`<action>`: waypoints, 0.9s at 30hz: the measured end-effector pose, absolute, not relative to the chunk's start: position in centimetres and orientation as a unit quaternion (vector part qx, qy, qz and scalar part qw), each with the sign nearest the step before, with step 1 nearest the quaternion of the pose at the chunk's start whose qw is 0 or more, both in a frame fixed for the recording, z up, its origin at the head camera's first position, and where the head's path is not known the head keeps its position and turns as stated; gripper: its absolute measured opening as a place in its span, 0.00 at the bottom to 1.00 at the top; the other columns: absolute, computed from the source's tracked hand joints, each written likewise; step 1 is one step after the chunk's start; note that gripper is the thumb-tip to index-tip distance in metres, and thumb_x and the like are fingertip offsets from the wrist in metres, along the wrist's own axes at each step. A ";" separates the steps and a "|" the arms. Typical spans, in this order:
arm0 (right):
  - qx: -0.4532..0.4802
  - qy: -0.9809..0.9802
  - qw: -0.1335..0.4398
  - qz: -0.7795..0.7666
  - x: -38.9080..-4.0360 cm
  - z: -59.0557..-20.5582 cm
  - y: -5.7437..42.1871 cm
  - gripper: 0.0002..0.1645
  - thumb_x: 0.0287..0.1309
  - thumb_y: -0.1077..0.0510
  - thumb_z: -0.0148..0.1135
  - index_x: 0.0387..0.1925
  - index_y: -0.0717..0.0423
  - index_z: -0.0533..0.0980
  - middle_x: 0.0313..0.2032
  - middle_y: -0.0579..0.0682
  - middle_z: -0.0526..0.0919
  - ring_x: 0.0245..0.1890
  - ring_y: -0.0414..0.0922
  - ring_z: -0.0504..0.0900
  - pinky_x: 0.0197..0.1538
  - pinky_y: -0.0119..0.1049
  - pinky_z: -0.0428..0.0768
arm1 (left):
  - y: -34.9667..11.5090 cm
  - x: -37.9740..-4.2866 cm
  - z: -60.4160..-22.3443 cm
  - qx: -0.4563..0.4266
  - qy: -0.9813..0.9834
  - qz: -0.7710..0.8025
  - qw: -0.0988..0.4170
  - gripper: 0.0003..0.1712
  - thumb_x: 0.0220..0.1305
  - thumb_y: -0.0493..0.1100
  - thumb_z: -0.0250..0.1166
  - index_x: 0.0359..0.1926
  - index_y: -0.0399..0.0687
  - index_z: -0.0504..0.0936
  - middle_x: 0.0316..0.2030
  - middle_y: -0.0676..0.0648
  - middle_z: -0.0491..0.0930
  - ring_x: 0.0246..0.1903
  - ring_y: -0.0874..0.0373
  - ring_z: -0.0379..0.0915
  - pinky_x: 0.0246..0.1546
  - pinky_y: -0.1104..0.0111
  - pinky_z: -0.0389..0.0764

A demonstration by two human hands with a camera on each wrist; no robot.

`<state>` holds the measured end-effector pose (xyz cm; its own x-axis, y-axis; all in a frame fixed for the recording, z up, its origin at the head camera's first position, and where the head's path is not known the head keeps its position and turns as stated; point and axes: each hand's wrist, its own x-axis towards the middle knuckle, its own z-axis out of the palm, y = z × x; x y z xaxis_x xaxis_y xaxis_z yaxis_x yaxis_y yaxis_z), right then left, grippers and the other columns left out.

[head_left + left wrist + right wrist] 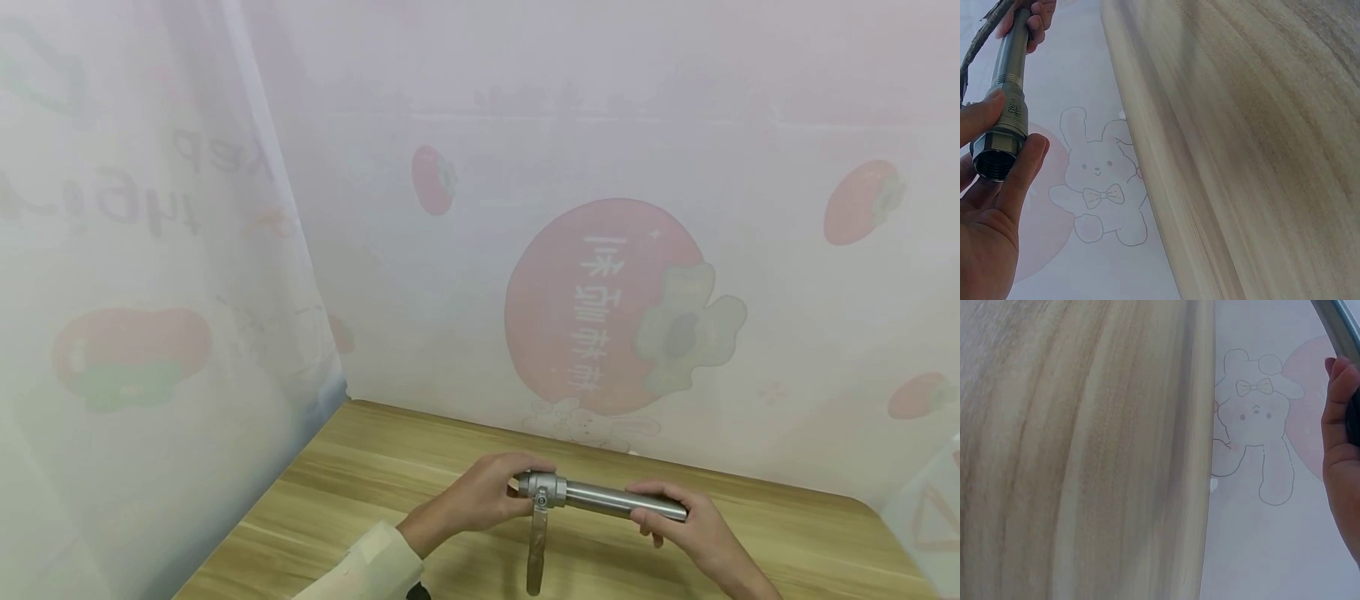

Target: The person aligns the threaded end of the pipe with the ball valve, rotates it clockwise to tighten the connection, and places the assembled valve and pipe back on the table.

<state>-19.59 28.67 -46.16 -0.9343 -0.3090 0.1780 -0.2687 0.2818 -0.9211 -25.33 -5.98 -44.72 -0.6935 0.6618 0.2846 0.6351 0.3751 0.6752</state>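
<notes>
Both hands hold one metal assembly above the wooden table (360,467). Its left end is a ball valve (546,489) with a long lever handle (537,554) pointing toward the person. A straight steel pipe (600,497) runs from the valve to the right; threads show where the two meet in the left wrist view. My left hand (487,496) grips the valve body between thumb and fingers, and the valve's open threaded end (996,164) faces that wrist's camera. Around the pipe's far end curl the thumb and fingers of my right hand (686,521).
A pale printed curtain (420,292) with persimmon and rabbit drawings hangs behind the table's back edge. Another curtain (150,267) closes off the left side. At the far right, a white printed sheet (933,500) stands beside the table corner.
</notes>
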 end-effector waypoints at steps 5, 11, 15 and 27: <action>-0.172 0.803 0.018 -0.570 -19.6 -46.1 28.6 0.21 0.77 0.61 0.65 0.65 0.66 0.78 0.41 0.53 0.87 0.35 0.45 0.86 0.37 0.38 0.90 | -6.0 -25.3 -44.8 0.393 0.827 0.401 0.014 0.31 0.68 0.32 0.75 0.70 0.49 0.82 0.62 0.47 0.86 0.53 0.68 0.81 0.48 0.82 0.87; -0.157 0.807 0.022 -0.569 -19.7 -46.1 28.7 0.20 0.79 0.59 0.63 0.64 0.65 0.79 0.38 0.50 0.87 0.32 0.42 0.85 0.37 0.37 0.89 | -5.8 -25.3 -44.8 0.395 0.829 0.396 0.011 0.30 0.68 0.34 0.76 0.70 0.47 0.82 0.62 0.48 0.86 0.53 0.68 0.81 0.48 0.82 0.87; -0.160 0.806 0.027 -0.569 -19.8 -46.1 28.8 0.19 0.80 0.59 0.62 0.64 0.65 0.79 0.35 0.48 0.87 0.30 0.41 0.84 0.34 0.36 0.87 | -5.8 -25.2 -44.7 0.391 0.830 0.398 0.018 0.30 0.68 0.35 0.76 0.70 0.48 0.82 0.63 0.48 0.86 0.54 0.68 0.81 0.48 0.82 0.86; -0.157 0.811 0.055 -0.561 -19.4 -45.8 28.7 0.25 0.71 0.61 0.71 0.66 0.57 0.77 0.60 0.60 0.80 0.46 0.44 0.83 0.44 0.33 0.85 | -6.0 -25.2 -44.7 0.391 0.831 0.395 0.022 0.30 0.69 0.33 0.75 0.70 0.48 0.82 0.64 0.48 0.86 0.55 0.67 0.81 0.49 0.82 0.86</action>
